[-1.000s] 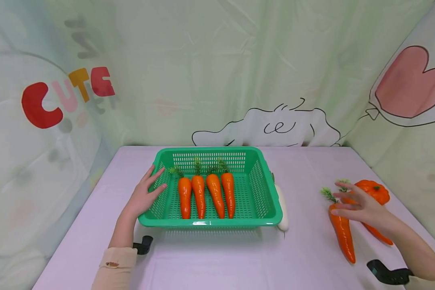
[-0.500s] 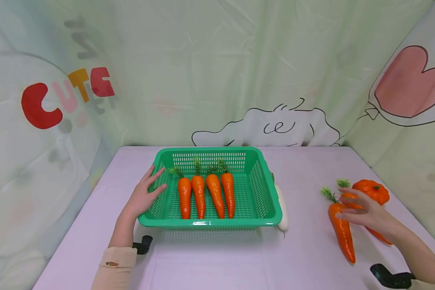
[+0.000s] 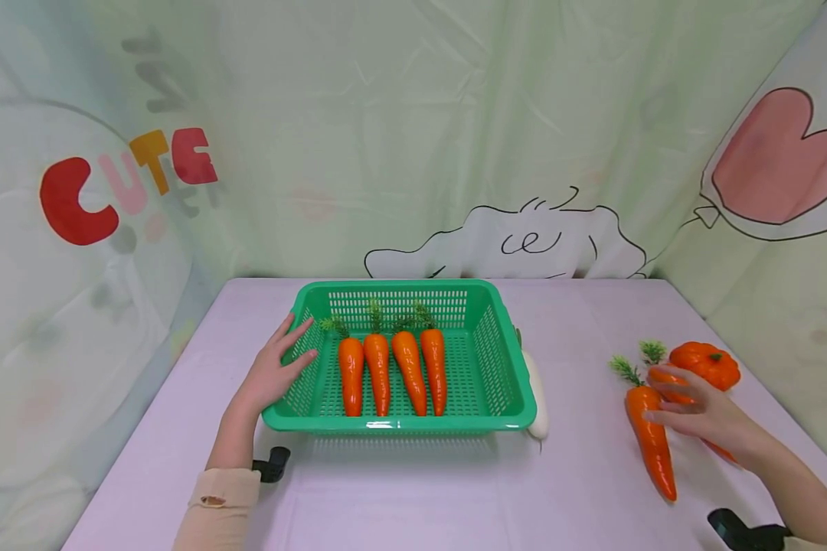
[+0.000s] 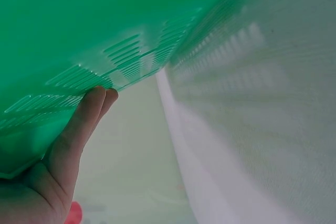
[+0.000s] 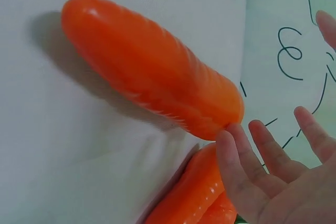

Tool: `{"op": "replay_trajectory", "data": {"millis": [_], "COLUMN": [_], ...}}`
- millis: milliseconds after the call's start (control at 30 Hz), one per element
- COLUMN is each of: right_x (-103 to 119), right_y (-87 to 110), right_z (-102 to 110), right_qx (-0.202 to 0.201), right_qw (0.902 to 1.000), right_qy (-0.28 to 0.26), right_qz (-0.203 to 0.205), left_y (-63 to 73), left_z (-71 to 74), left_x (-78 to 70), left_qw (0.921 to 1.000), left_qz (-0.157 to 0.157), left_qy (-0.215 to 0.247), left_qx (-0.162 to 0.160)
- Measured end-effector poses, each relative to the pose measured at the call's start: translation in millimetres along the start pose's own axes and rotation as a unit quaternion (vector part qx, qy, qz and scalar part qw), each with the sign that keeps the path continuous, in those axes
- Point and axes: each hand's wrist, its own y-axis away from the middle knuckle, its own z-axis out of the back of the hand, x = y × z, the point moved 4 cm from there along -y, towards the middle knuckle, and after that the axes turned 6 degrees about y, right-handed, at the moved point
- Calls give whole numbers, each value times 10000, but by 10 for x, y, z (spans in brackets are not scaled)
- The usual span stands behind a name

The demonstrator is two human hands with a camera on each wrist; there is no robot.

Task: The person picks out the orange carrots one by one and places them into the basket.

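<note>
A green plastic basket (image 3: pixel 413 422) holds several orange carrots (image 3: pixel 408 367) with feathery green tops, lying side by side. My left hand (image 3: pixel 276 373) rests on the basket's left side, fingers spread and mostly straight over the rim; the left wrist view shows fingers (image 4: pixel 84 121) against the outer slotted wall. At the right, my right hand (image 3: pixel 710 409) hovers with parted fingers over a second loose carrot (image 3: pixel 670 380), which it partly hides. Another carrot (image 3: pixel 651 444) lies just left of it. In the right wrist view, fingertips overlap a carrot (image 5: pixel 157 69); contact cannot be told.
An orange pumpkin (image 3: pixel 706 363) sits behind the right hand. A white radish (image 3: pixel 536 394) lies along the basket's right side, partly hidden by it. The table (image 3: pixel 413 497) has a pale lilac cover, and a printed curtain (image 3: pixel 400 153) hangs behind it.
My right hand has shifted slightly right and toward me, from above the left loose carrot to over the one beside it. The left hand and basket have stayed put.
</note>
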Motion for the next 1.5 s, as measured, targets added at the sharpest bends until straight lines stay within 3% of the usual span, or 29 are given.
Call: {"op": "replay_trajectory", "data": {"millis": [633, 867, 1200, 1500], "right_x": [-102, -181, -233, -253], "right_y": [13, -33, -50, -88], "right_z": [-143, -175, -229, -256], "right_qx": [589, 863, 864, 589], "right_qw": [9952, 9908, 9903, 9939], "right_qy": [-117, -399, -520, -205], "right_qz": [-777, -960, -955, -914], "left_y": [-7, -8, 0, 0], "left_z": [3, 5, 8, 4], "left_x": [-19, -18, -14, -14], "left_qw": [10000, 10000, 10000, 10000], "left_qz": [39, 10, 1, 33], "left_qy": [36, 51, 63, 60], "left_qx": [20, 12, 15, -2]}}
